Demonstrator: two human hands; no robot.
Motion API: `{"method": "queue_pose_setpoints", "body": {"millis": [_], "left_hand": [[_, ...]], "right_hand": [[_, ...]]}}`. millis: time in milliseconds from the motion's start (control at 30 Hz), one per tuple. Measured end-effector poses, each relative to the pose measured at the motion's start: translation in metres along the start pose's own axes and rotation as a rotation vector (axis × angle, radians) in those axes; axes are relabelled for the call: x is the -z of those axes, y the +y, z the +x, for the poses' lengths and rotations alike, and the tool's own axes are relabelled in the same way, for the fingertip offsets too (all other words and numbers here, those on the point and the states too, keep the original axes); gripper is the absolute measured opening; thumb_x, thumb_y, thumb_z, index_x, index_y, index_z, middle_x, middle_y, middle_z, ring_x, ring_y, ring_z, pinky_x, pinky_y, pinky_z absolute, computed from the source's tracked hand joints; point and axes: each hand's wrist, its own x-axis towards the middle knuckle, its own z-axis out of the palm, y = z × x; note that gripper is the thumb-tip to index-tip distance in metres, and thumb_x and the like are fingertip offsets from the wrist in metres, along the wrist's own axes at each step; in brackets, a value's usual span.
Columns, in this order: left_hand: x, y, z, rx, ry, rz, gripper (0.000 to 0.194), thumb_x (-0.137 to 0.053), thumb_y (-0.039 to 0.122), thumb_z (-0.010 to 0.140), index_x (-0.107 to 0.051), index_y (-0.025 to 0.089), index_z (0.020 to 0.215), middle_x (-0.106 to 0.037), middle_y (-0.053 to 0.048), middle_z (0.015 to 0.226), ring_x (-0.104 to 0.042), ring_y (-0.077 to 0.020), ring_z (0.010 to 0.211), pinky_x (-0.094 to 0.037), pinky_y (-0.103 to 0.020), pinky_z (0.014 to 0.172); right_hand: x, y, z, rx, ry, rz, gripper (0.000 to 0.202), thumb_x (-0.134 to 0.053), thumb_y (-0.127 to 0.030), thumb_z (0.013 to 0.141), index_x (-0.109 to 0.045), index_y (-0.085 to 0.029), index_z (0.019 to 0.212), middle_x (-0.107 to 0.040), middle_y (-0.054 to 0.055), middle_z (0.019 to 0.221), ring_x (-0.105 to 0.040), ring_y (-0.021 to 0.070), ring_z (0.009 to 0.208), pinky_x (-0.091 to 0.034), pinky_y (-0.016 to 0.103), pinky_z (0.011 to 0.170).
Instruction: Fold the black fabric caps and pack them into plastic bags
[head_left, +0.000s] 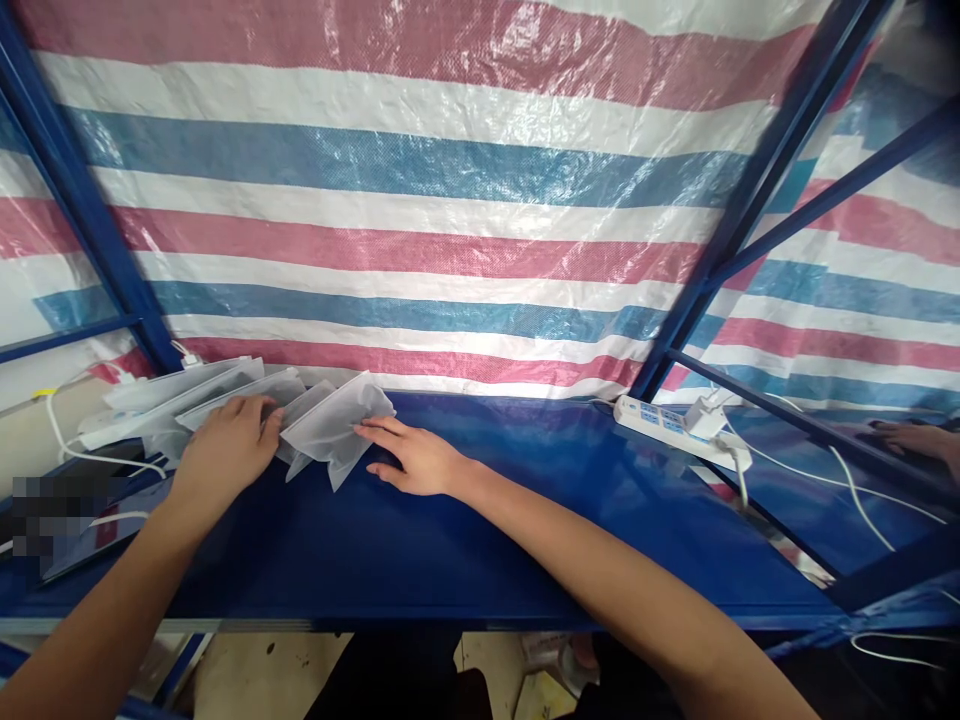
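Observation:
Several translucent white plastic bags [330, 420] stand tilted in an overlapping row on the left part of the blue shelf [480, 540]. My left hand [231, 445] rests against the middle bags, its fingers loosely bent and the thumb a little apart. What lies under those fingertips is partly hidden. At the right end of the row, my right hand [416, 458] touches the crumpled side of the last bag with its outstretched fingers. Its thumb is spread away, and nothing is gripped in it.
A white power strip [682, 433] with a plugged-in charger and cables lies at the right. Dark flat devices [109, 530] and white cables occupy the left end. Blue metal posts [750, 220] frame the shelf, backed by a striped plastic sheet [420, 160]. Another person's hand [915, 440] shows at far right.

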Motion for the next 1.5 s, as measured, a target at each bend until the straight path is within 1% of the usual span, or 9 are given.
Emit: {"method": "queue_pose_setpoints", "body": {"millis": [167, 333, 533, 767, 933, 1067, 1300, 1367, 1500], "left_hand": [[-0.012, -0.009, 0.015, -0.023, -0.120, 0.012, 0.048, -0.048, 0.033, 0.100, -0.066, 0.010, 0.138, -0.071, -0.023, 0.140, -0.066, -0.0400, 0.131, -0.053, -0.053, 0.111], [-0.009, 0.002, 0.012, -0.045, -0.020, -0.044, 0.054, -0.046, 0.016, 0.089, -0.072, 0.018, 0.137, -0.074, -0.014, 0.132, -0.070, -0.0341, 0.121, -0.054, -0.049, 0.110], [0.011, 0.007, 0.005, 0.018, 0.141, -0.020, 0.048, -0.040, 0.026, 0.101, -0.073, 0.022, 0.136, -0.067, -0.011, 0.139, -0.069, -0.0305, 0.121, -0.052, -0.046, 0.116], [0.024, 0.001, 0.021, 0.246, 0.058, 0.178, 0.072, -0.033, 0.061, 0.106, -0.068, 0.012, 0.147, -0.056, -0.027, 0.155, -0.052, -0.0522, 0.142, -0.046, -0.069, 0.114], [0.026, -0.001, 0.048, 0.441, -0.061, 0.167, 0.078, -0.037, 0.066, 0.107, -0.070, 0.007, 0.144, -0.033, -0.035, 0.174, -0.028, -0.0593, 0.159, -0.026, -0.081, 0.120], [0.024, -0.004, 0.075, 0.568, -0.218, 0.131, 0.086, -0.042, 0.068, 0.104, -0.064, -0.001, 0.149, -0.041, -0.038, 0.168, -0.027, -0.0611, 0.159, -0.016, -0.085, 0.120], [0.026, -0.008, 0.086, 0.470, -0.197, 0.160, 0.043, -0.058, 0.023, 0.094, -0.074, 0.001, 0.126, -0.065, -0.033, 0.149, -0.060, -0.0498, 0.138, -0.026, -0.083, 0.117], [0.031, -0.004, 0.083, 0.431, -0.131, 0.205, 0.039, -0.057, 0.016, 0.091, -0.074, -0.002, 0.121, -0.067, -0.034, 0.144, -0.063, -0.0475, 0.133, -0.031, -0.080, 0.117], [0.046, 0.021, 0.078, 0.261, 0.204, 0.189, 0.036, -0.050, 0.013, 0.095, -0.073, -0.002, 0.119, -0.066, -0.029, 0.141, -0.063, -0.0411, 0.131, -0.027, -0.077, 0.123]], "right_hand": [[-0.012, 0.002, 0.011, -0.033, 0.080, 0.062, 0.064, -0.064, -0.041, 0.110, -0.042, -0.032, 0.169, -0.048, 0.012, 0.166, -0.068, 0.0282, 0.132, -0.060, 0.045, 0.110], [-0.031, -0.001, 0.007, -0.043, 0.094, 0.029, 0.072, -0.066, -0.040, 0.108, -0.035, -0.030, 0.172, -0.040, 0.016, 0.167, -0.065, 0.0320, 0.134, -0.060, 0.049, 0.110], [-0.035, -0.008, 0.017, 0.059, 0.077, 0.099, 0.073, -0.065, -0.033, 0.109, -0.031, -0.031, 0.173, -0.036, 0.013, 0.174, -0.050, 0.0296, 0.154, -0.050, 0.045, 0.124], [-0.041, -0.011, 0.017, -0.001, 0.077, 0.014, 0.078, -0.061, -0.034, 0.110, -0.020, -0.033, 0.177, -0.030, 0.013, 0.179, -0.063, 0.0309, 0.139, -0.062, 0.045, 0.107], [-0.043, -0.013, 0.015, -0.067, 0.123, -0.028, 0.080, -0.063, -0.037, 0.109, -0.020, -0.033, 0.176, -0.034, 0.015, 0.175, -0.067, 0.0322, 0.132, -0.065, 0.047, 0.099], [-0.043, -0.013, 0.014, -0.075, 0.131, -0.021, 0.082, -0.065, -0.036, 0.108, -0.019, -0.033, 0.176, -0.035, 0.016, 0.174, -0.070, 0.0303, 0.125, -0.066, 0.047, 0.098], [-0.042, -0.013, 0.012, -0.044, 0.113, 0.006, 0.071, -0.065, -0.036, 0.109, -0.033, -0.027, 0.172, -0.040, 0.016, 0.170, -0.066, 0.0320, 0.136, -0.062, 0.048, 0.109], [-0.041, -0.013, 0.012, -0.045, 0.095, 0.021, 0.072, -0.065, -0.036, 0.109, -0.033, -0.028, 0.172, -0.038, 0.015, 0.173, -0.066, 0.0319, 0.137, -0.062, 0.048, 0.110], [-0.042, -0.013, 0.014, -0.030, 0.052, 0.042, 0.076, -0.064, -0.036, 0.109, -0.029, -0.026, 0.175, -0.032, 0.016, 0.179, -0.058, 0.0336, 0.148, -0.058, 0.049, 0.116]]}}
